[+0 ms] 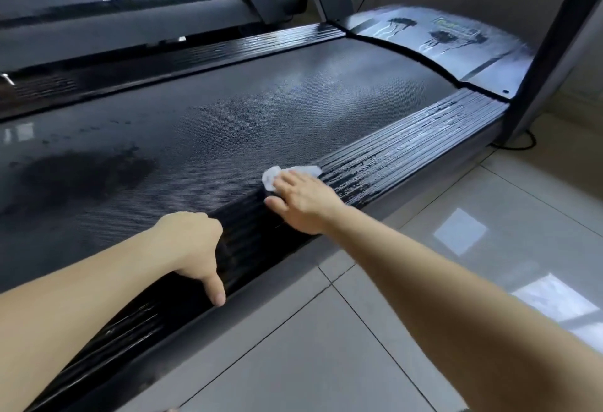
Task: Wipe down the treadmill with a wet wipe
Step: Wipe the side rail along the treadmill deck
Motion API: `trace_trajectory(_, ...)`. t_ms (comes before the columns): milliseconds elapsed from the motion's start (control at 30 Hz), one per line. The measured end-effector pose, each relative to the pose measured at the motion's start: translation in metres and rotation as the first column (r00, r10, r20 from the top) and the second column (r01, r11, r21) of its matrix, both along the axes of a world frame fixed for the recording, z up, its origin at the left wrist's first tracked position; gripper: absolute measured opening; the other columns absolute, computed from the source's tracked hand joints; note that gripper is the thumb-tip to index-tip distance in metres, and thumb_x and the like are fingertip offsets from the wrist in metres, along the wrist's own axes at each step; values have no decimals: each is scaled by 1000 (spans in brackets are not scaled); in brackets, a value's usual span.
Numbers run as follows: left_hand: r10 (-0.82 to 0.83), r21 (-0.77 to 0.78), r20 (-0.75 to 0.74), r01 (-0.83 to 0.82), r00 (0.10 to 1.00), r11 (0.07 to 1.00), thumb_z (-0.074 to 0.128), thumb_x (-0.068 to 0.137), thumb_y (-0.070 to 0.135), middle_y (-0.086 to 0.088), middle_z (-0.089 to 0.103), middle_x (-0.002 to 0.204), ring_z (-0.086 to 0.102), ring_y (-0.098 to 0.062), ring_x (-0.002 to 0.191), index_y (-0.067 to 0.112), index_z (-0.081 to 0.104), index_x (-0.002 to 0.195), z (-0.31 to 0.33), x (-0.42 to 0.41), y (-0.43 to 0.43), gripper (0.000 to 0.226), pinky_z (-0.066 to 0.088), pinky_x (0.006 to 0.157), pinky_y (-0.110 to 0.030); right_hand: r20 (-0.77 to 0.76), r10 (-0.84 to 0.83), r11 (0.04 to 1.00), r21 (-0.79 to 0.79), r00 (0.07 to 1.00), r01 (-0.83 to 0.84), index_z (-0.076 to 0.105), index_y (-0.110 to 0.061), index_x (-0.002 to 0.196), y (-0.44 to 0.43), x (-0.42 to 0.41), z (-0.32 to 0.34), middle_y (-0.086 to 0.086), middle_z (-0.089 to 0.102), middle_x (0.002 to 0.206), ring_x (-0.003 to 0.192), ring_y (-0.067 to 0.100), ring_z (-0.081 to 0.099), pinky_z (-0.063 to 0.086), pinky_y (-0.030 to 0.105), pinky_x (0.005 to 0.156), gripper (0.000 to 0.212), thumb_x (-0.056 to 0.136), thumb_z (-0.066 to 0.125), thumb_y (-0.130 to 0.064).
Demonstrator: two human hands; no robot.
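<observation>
The treadmill fills the view, with a dark textured belt and a ribbed black side rail along its near edge. My right hand lies flat on that rail, fingers straight, pressing a white wet wipe that sticks out past the fingertips. Wet streaks cover the rail beyond the wipe. My left hand rests on the same rail nearer to me, fingers curled over the inner edge and thumb pointing down the outer side. It holds nothing.
The motor cover at the far end shows wet drips. A dark upright post rises at the right. A second treadmill stands beyond. Glossy floor tiles lie to the right, with a black cable near the post.
</observation>
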State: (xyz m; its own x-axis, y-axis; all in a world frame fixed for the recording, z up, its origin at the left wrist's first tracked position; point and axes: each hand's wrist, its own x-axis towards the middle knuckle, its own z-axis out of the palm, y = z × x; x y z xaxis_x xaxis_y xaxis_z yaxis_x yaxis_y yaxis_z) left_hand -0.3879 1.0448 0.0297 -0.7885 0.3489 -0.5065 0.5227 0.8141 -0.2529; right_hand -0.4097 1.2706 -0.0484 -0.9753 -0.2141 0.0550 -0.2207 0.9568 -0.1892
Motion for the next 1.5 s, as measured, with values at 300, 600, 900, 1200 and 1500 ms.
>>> trace_trajectory(300,13,3,21,-13,1000,1000,85,49,76,8,59,93,51,-14,73,26,43,73,14,7,0,70,37,57,-27,-73,-50,997,-64,996,45,60,-7,124,-62,29,-4,14,55,131,129,37,46,34,47,109,58,101,29,-51)
trace_trajectory(600,26,0,23,-26,999,1000,75,29,92,12,56,94,59,-12,81,25,53,93,8,5,-6,96,47,63,-30,-99,-36,999,34,994,39,45,-9,146,-19,79,-9,10,40,158,151,28,27,12,36,125,69,102,32,-61)
trace_trajectory(900,18,166,14,-20,1000,986,60,28,102,11,63,97,64,-15,88,23,54,91,7,-10,14,102,55,79,-35,-113,-288,957,-61,951,283,32,-5,156,-21,111,-15,15,23,167,157,28,10,6,41,128,79,103,19,-62)
trace_trajectory(1200,-132,182,-64,142,989,973,69,44,95,9,44,99,49,-18,95,22,40,89,-16,-7,48,90,41,75,-34,-226,-253,967,-99,941,236,47,-5,149,20,119,-26,14,42,159,153,27,27,15,39,127,62,106,24,-44)
trace_trajectory(1500,-177,189,-134,201,975,961,64,41,98,6,47,100,59,-21,101,21,41,90,-25,-9,54,94,43,75,-35,-275,-344,924,-267,898,272,43,2,150,-43,129,-47,20,35,161,155,32,20,18,49,125,59,105,38,-38)
